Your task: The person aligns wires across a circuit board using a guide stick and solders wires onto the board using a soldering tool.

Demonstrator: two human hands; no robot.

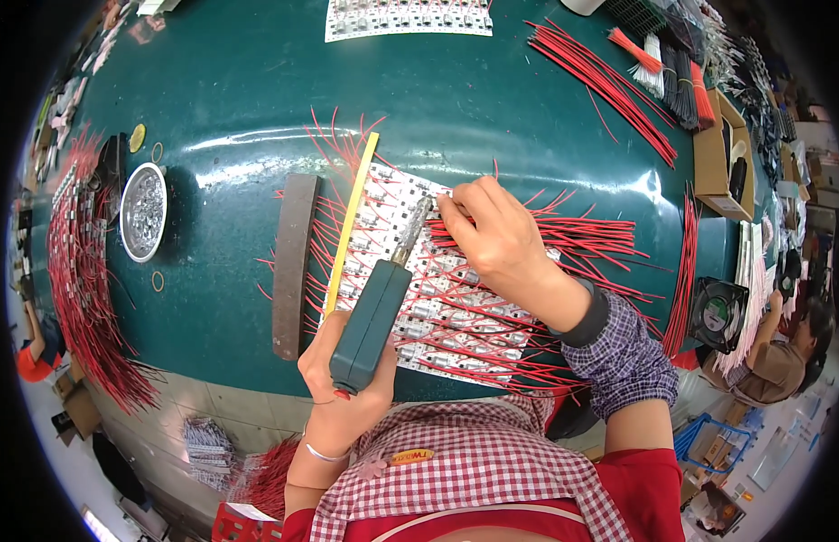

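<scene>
My left hand [343,417] is wrapped round the green handle of a soldering gun [372,325]. Its metal tip points away from me and down at a white panel of small circuit boards [383,194]. Close by the tip, my right hand [503,237] pinches at the panel, with red wires [587,233] running out under it to the right; the exact wire end between the fingertips is hidden. More red wires lie across the boards. Along the panel's left edge runs a yellow strip [352,226], and beside that a dark brown bar [296,262] rests over wires.
On the left stand a white bowl [128,212] of shiny bits and a heap of wired boards [81,262]. Another board panel [409,20] lies at the far edge. Loose red wires [609,90], a cardboard box [711,167] and a black fan [717,313] occupy the right.
</scene>
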